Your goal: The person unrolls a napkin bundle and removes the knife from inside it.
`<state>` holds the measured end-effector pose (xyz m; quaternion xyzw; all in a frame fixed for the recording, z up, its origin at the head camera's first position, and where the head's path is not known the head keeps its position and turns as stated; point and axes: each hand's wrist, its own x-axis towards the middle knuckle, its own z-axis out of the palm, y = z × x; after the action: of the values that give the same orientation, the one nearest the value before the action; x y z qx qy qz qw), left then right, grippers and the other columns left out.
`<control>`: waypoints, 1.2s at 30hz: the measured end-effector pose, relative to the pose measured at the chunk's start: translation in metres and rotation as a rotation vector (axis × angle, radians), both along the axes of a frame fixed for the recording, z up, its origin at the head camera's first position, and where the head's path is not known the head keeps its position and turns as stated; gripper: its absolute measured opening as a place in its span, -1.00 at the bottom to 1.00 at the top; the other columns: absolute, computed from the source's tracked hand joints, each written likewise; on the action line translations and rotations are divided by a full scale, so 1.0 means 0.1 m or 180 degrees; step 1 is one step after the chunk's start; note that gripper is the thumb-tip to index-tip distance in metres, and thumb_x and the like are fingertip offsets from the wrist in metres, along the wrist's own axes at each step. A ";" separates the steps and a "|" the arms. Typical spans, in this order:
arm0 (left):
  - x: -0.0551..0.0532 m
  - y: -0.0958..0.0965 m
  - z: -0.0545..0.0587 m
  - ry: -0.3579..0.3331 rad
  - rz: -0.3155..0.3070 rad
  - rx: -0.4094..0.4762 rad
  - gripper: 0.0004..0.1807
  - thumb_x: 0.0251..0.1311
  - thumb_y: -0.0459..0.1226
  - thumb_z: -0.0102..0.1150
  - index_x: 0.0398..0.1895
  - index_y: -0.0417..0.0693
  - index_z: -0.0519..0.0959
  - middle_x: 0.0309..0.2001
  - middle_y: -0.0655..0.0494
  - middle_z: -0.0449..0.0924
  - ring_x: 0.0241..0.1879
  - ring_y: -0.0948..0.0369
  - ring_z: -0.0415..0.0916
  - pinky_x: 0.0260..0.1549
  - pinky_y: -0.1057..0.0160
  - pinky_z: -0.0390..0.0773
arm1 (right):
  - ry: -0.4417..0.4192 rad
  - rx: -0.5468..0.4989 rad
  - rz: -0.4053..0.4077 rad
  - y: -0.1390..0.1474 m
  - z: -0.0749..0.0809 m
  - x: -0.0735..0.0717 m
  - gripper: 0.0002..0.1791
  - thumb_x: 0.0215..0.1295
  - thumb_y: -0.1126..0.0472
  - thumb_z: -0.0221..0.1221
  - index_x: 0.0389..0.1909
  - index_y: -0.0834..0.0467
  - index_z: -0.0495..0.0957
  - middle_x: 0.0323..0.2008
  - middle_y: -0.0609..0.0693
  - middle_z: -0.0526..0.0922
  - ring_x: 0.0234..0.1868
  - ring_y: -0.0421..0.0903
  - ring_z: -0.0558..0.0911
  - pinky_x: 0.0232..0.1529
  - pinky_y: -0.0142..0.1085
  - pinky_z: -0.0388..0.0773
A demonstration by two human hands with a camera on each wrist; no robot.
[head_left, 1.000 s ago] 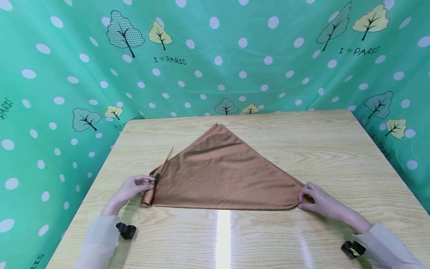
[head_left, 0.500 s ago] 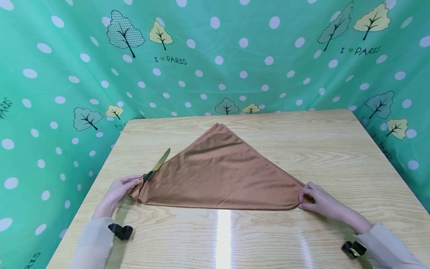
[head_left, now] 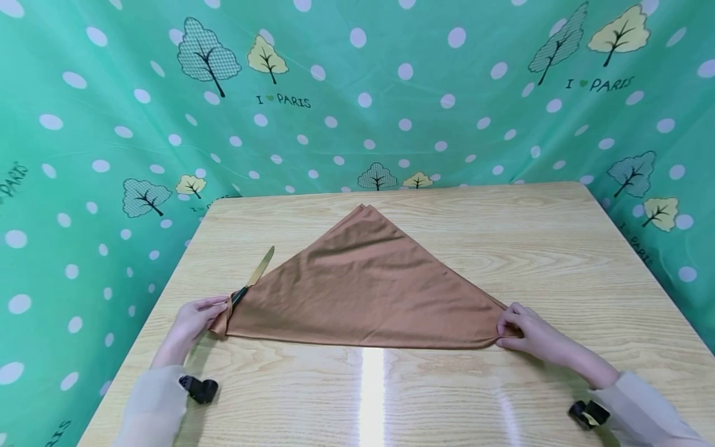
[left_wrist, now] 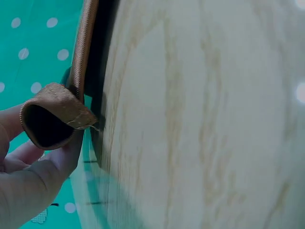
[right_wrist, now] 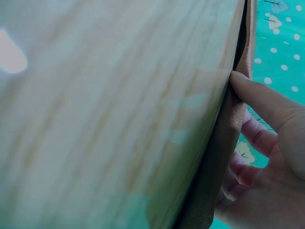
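Observation:
A brown cloth lies folded in a triangle, its peak pointing away from me. At its left corner, a knife with a gold-coloured blade and dark green handle lies aslant, blade tip away from me. My left hand grips the curled left end of the cloth beside the handle; in the left wrist view this end forms an open loop between thumb and fingers. Far to the right, my right hand pinches the cloth's right corner. Fingers hold the cloth's edge in the right wrist view.
The pale wooden table carries the cloth, with a bright light reflection near its front middle. A green dotted curtain with tree prints encloses the back and sides. A black wrist camera sits at the left cuff, another at the right.
My left hand has moved left, drawing the rolled left end of the cloth outward. The knife has shifted left, and its flat blade now shows more. My right hand has stayed put.

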<state>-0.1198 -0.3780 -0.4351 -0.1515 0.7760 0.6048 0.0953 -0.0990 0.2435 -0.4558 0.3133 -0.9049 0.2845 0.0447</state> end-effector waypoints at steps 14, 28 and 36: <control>-0.04 0.07 0.04 -0.0025 -0.0187 -0.1032 -0.51 0.15 -0.29 0.07 0.05 -0.51 0.33 -0.20 -0.02 0.57 -0.45 0.51 0.45 -0.44 0.44 0.47 | -0.0035 -0.0026 0.0014 -0.01 0.01 -0.01 -0.70 -0.16 0.29 0.34 -0.55 -0.03 0.38 -0.46 -0.19 0.24 -0.44 -0.31 0.21 -0.46 -0.47 0.14; 0.09 0.05 0.12 0.0728 -0.0601 -0.1891 -0.62 0.11 -0.26 0.13 -0.07 -0.37 0.47 -0.25 -0.20 0.54 -0.40 0.39 0.45 -0.47 0.38 0.45 | -0.0047 -0.0026 0.0012 -0.01 0.02 -0.02 -0.70 -0.16 0.30 0.34 -0.56 -0.03 0.38 -0.47 -0.19 0.24 -0.44 -0.31 0.20 -0.47 -0.46 0.14; 0.28 0.05 0.15 0.1134 -0.0980 -0.2107 -0.67 -0.08 -0.40 0.27 -0.16 -0.28 0.53 -0.24 -0.16 0.51 -0.39 0.29 0.47 -0.48 0.35 0.50 | -0.0087 0.0012 -0.0037 -0.01 0.03 -0.02 -0.71 -0.15 0.27 0.33 -0.56 -0.04 0.38 -0.46 -0.20 0.24 -0.43 -0.31 0.20 -0.46 -0.45 0.14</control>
<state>-0.0921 -0.3733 -0.4205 0.0510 0.9468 0.3177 -0.0051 -0.1012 0.2422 -0.4530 0.3042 -0.9078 0.2868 0.0335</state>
